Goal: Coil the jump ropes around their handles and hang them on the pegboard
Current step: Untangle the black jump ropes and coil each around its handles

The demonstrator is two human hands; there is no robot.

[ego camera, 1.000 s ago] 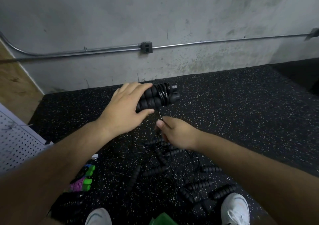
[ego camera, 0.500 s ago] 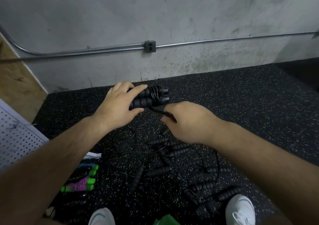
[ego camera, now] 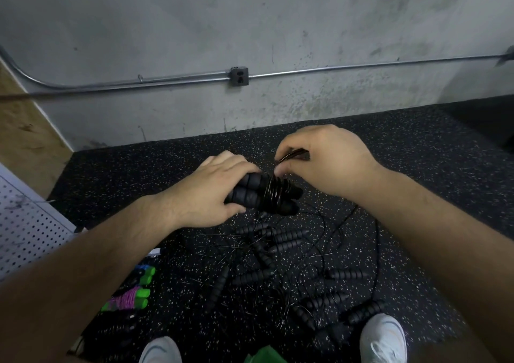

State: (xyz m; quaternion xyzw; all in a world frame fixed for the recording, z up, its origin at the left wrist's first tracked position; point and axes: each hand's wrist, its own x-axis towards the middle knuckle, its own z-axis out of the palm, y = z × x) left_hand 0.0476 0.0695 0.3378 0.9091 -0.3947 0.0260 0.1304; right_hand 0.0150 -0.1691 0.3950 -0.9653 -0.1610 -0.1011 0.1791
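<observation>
Jump rope handles (ego camera: 250, 195), paired side by side, are gripped in my left hand (ego camera: 205, 195), with wraps of cord (ego camera: 274, 188) circling them just right of my fingers. My right hand (ego camera: 331, 162), above and to the right, pinches the free cord. If I slacken it, the wraps may spring loose. The trailing length could also snag the pile of ropes (ego camera: 278, 251) on the floor (ego camera: 417, 167) below my hands.

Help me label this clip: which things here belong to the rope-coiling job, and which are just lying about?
Job: left hand gripping the black handles; right hand pinching the black rope; tangled black jump ropes; coiled purple rope; pegboard.
Lying about: metal conduit; outlet box; white shoes.
</observation>
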